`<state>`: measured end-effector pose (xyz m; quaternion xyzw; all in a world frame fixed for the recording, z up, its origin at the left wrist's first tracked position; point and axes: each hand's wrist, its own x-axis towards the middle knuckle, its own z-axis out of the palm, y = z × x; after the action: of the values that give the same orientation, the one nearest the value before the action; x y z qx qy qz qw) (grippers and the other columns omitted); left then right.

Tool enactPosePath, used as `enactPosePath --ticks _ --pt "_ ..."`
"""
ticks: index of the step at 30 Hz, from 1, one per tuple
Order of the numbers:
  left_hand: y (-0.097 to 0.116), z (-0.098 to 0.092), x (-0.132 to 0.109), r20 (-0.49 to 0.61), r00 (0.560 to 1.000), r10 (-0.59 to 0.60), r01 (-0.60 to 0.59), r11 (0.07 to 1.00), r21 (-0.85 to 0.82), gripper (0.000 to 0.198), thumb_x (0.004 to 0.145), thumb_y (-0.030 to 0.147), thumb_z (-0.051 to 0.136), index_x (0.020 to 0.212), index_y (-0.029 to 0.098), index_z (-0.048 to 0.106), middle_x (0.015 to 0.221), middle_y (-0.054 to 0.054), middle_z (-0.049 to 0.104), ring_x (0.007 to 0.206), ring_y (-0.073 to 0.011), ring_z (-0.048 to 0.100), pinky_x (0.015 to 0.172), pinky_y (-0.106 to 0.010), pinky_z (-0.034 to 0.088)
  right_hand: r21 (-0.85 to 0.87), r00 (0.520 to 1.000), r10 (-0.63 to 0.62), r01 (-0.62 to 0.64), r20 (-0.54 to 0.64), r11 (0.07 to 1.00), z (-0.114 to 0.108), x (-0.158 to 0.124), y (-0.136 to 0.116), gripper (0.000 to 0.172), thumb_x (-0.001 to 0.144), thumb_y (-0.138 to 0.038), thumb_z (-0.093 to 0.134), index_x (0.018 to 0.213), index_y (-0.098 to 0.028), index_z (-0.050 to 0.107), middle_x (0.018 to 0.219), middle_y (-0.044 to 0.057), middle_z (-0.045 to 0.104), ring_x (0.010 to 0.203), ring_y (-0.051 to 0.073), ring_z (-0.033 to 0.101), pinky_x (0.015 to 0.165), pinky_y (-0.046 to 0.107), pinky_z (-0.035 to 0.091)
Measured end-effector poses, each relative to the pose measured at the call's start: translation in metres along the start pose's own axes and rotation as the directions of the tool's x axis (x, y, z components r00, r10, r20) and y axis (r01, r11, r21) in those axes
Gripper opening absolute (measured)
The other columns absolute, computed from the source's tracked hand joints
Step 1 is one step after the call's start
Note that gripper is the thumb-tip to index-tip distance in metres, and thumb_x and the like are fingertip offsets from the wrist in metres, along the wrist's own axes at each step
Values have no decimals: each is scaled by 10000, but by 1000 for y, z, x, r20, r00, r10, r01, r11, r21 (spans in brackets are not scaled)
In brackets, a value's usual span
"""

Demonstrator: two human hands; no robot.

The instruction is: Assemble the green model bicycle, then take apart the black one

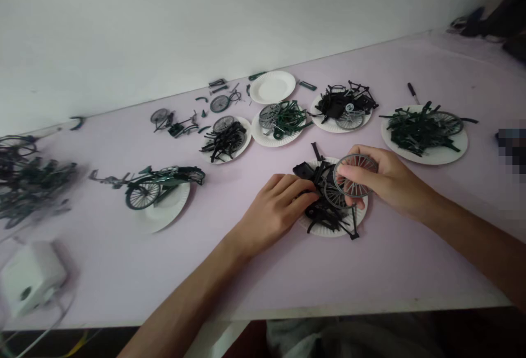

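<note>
A white paper plate point(361, 217) near the table's front holds a pile of black model-bicycle parts point(324, 213). My right hand point(388, 180) pinches a grey spoked wheel point(355, 176) and holds it just above that pile. At the plate's left edge my left hand point(276, 210) has its fingers curled down onto the black parts. What its fingertips hold is hidden.
Several more paper plates with green and black bicycle parts point(423, 128) stand behind, one plate point(272, 86) bare. An assembled green model bicycle point(158, 182) lies on a plate at the left. A small screwdriver point(413, 93), loose parts point(181, 122) and a white box point(30, 278) lie about.
</note>
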<state>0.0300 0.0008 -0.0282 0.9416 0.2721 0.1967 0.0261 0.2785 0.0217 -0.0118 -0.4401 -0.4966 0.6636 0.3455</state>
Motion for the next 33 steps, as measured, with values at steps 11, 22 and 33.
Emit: enactPosePath --ticks 11,22,33 --pt "-1 10 -2 -247 961 -127 94 985 -141 224 941 36 654 1140 125 604 1056 -111 713 942 -203 670 812 -347 533 -747 857 -444 470 260 470 6 -21 1 173 982 -207 591 1154 -229 591 1054 34 724 903 179 706 784 313 540" --pt "2 13 -4 -288 914 -287 186 925 -331 232 950 57 631 1150 168 591 1039 -81 710 965 -182 695 845 -316 588 -796 773 -542 537 330 280 15 -14 23 88 992 -204 611 1057 -157 647 1026 79 736 933 222 718 780 351 559" --pt "-1 13 -4 -323 914 -246 176 957 -232 268 951 51 621 1176 186 565 1015 -59 719 914 -174 692 808 -308 560 -806 802 -537 487 261 335 15 -12 23 159 923 -111 632 1063 -176 669 993 28 756 878 200 716 784 348 559"
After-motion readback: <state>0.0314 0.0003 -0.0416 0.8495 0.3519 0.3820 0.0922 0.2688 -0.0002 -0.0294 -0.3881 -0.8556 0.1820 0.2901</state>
